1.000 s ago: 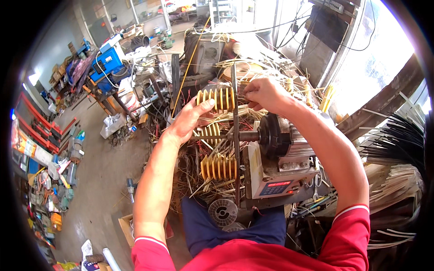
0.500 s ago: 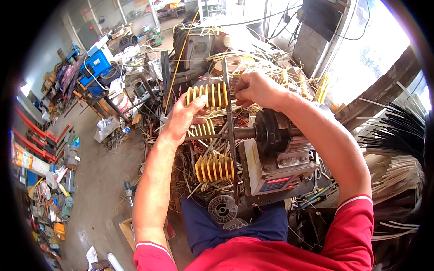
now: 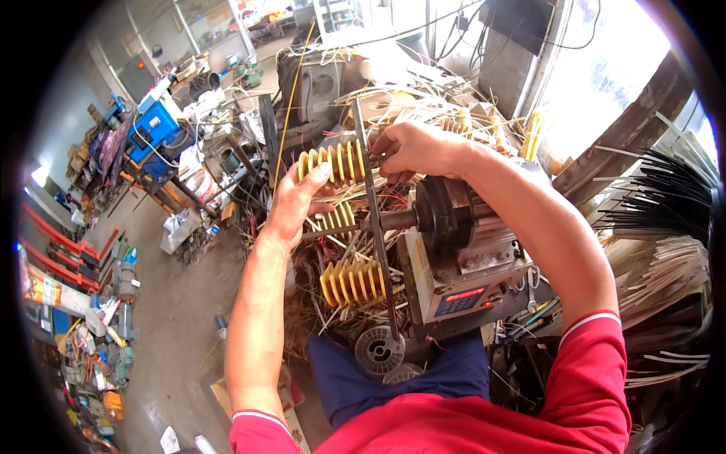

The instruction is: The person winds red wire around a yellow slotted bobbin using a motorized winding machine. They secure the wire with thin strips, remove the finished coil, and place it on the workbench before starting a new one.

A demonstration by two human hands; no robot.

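Note:
My left hand (image 3: 293, 206) is wrapped around a yellow ribbed coil former (image 3: 333, 163), its thumb across the ribs. That former sits at the upper end of a long dark metal bar (image 3: 376, 216). On the bar's other side, my right hand (image 3: 417, 153) has its fingers pinched together close to the bar; what they hold is too small to make out. A second yellow ribbed former (image 3: 353, 282) is fixed at the bar's lower end, and more yellow ribs (image 3: 336, 217) show behind the shaft (image 3: 398, 220). The shaft runs from the bar into a winding machine (image 3: 457, 284).
White and yellow strips lie heaped behind the machine (image 3: 423, 94). A plastic wire spool (image 3: 380, 349) is by my knees. A wrench (image 3: 532, 287) rests right of the machine. Blue equipment (image 3: 157, 127) stands far left; bundled black strips (image 3: 650, 198) are at the right.
The view has shifted slightly, so the bar and formers sit a little further left. Both hands keep their places at the upper former and bar, the right fingers having moved slightly.

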